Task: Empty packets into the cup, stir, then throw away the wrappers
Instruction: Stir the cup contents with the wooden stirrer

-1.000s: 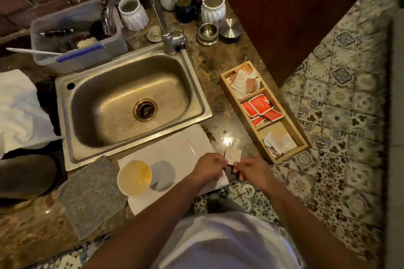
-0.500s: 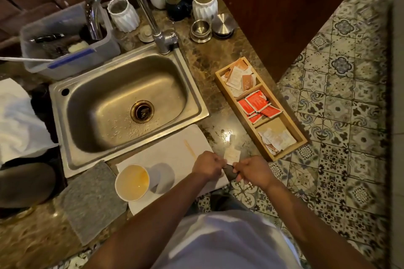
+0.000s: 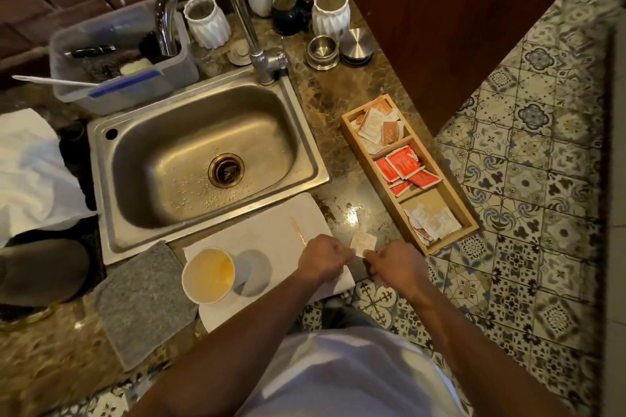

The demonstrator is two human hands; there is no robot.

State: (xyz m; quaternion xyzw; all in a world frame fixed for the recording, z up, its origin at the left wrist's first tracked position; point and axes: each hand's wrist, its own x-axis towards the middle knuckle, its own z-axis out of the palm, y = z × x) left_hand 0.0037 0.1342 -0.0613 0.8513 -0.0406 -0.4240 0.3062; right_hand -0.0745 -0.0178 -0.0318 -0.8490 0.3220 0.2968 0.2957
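Both hands, left hand point(image 3: 321, 259) and right hand point(image 3: 394, 264), are pinching a small pale paper packet point(image 3: 363, 242) just right of the white paper cup point(image 3: 208, 275), nearer the left.

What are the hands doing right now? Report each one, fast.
Left hand: fingers curled, pinching the left edge of the small pale paper packet.
Right hand: fingers curled, pinching the same packet's right edge.

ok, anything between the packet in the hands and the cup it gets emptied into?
Nothing visible. Both the left hand and right hand pinch the packet at the counter's front edge. The open cup stands to its left on the white mat; only the left hand itself and bare mat lie between.
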